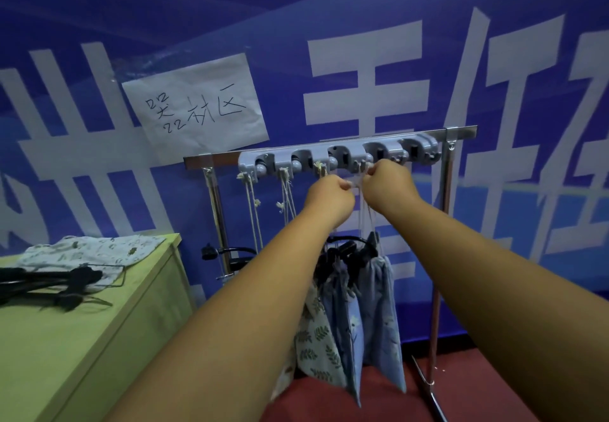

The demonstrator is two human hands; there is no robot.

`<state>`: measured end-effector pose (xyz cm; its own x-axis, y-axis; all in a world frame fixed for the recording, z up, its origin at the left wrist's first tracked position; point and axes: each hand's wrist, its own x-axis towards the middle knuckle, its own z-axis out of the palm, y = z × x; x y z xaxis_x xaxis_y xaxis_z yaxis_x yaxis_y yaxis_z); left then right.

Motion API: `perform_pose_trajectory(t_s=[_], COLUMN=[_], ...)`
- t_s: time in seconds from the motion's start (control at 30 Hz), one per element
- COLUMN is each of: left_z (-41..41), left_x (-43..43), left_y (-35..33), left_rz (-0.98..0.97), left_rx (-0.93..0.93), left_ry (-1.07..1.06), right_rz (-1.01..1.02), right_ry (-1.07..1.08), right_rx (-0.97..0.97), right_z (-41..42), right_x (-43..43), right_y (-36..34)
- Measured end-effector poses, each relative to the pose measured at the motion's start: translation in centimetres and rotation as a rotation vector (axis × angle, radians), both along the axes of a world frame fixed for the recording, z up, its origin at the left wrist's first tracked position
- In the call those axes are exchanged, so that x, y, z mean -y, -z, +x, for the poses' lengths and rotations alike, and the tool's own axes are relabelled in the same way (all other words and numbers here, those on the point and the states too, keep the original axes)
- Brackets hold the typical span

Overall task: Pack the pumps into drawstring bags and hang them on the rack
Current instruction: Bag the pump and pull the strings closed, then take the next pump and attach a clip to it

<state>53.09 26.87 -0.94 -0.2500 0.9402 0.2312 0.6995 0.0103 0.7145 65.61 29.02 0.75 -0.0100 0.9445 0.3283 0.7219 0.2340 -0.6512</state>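
A grey hook rail [339, 158] is fixed to a metal rack bar [461, 131] ahead of me. Both hands are raised to it. My left hand [329, 197] and my right hand [389, 184] each pinch the white drawstring [365, 220] of a blue floral bag [382, 316], just under a hook right of the rail's middle. Black pump handles [349, 250] stick out of the hanging bags' tops. A leaf-print bag [316, 339] and another blue bag [346, 332] hang beside it, partly behind my left forearm. Black pumps [49, 283] and a folded printed bag [89, 250] lie on the table.
A yellow-green table [82, 339] stands at the left, its corner close to the rack's left post [217, 217]. The rack's right post [441, 256] goes down to a red floor [389, 402]. A blue banner with a handwritten paper sign [194, 108] covers the wall behind.
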Motion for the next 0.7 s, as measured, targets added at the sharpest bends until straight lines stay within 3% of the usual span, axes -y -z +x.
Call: perform_pose_trajectory(t_s=[0.13,0.4,0.7], left_z=[-3.1,-13.7,-26.4], left_x=[4.2,15.9,25.6], left_y=[0.6,1.0,2.3], left_rz=[-0.038,-0.067,-0.007], left_rx=[0.199,0.456,0.539], left_ry=[0.065,-0.063,-0.291], right_rz=[0.089,0.019,-0.010], right_ry=[0.019,-0.329,-0.577], right_rx=[-0.091,-0.093,-0.073], right_z=[-3.0,-13.8,-26.5], right_x=[3.6,11.1,17.6], right_y=[0.6,1.5,3.3])
